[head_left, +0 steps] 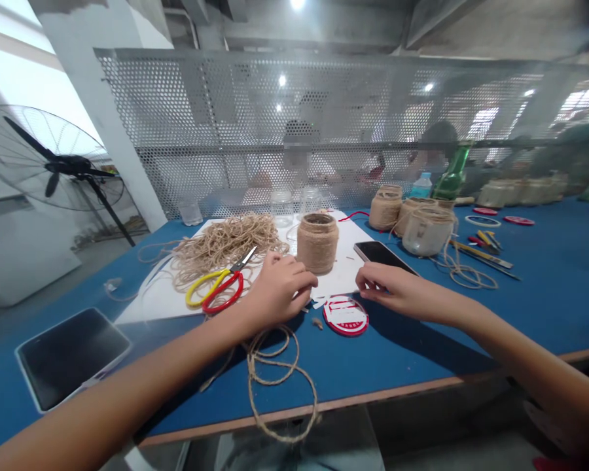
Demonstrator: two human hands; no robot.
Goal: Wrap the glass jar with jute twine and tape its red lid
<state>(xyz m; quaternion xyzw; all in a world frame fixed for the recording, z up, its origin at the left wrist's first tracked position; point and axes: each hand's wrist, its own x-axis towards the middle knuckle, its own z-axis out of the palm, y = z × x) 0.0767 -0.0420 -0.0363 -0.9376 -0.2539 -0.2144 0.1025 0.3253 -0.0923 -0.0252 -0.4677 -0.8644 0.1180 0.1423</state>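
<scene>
My left hand [281,288] is over the front of the white paper, fingers curled in, just in front of a glass jar wrapped in twine [318,245]. Whatever it may hold is hidden. Beside its wrist lie scissors [223,284] with yellow and red handles, blades partly apart. Loops of twine [275,379] hang over the table edge below. My right hand [385,288] has bent fingers turned down close to a phone [380,254]; nothing shows in them. Between the hands rests a round red-and-white disc [346,316] with white strips near it.
A tangled twine heap [230,242] covers the paper's left side. A tablet-like dark device [73,356] lies at left. Wrapped jars [387,208], a clear jar [425,232], a green bottle [454,173] and cutters [491,255] stand or lie right. A perforated screen [245,104] stands behind.
</scene>
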